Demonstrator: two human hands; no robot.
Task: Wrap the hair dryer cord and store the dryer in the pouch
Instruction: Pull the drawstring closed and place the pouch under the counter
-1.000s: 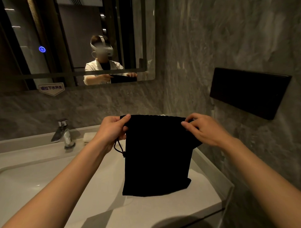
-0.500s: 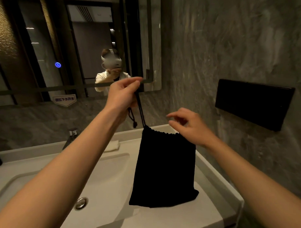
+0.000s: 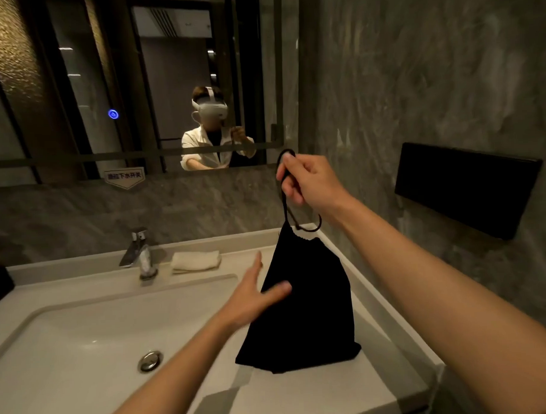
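A black drawstring pouch (image 3: 309, 311) hangs with its mouth cinched shut, its bottom resting on the white counter (image 3: 318, 397) to the right of the basin. My right hand (image 3: 308, 182) is raised above it, fingers closed on the black drawstring (image 3: 285, 203), which loops out below the hand. My left hand (image 3: 253, 294) is lower, fingers spread, thumb lying against the pouch's left side without gripping it. The hair dryer and its cord are hidden from view; whether they are inside the pouch cannot be told.
A white basin (image 3: 84, 343) with a metal drain (image 3: 150, 361) fills the left. A chrome faucet (image 3: 138, 251) and a folded white towel (image 3: 195, 260) stand behind it. A black wall box (image 3: 466, 187) juts out at right. A mirror (image 3: 131, 88) hangs above.
The drawstring has passed from my left hand to my right, which rose above the pouch. My left hand dropped to the pouch's left side. The pouch mouth has drawn tighter.
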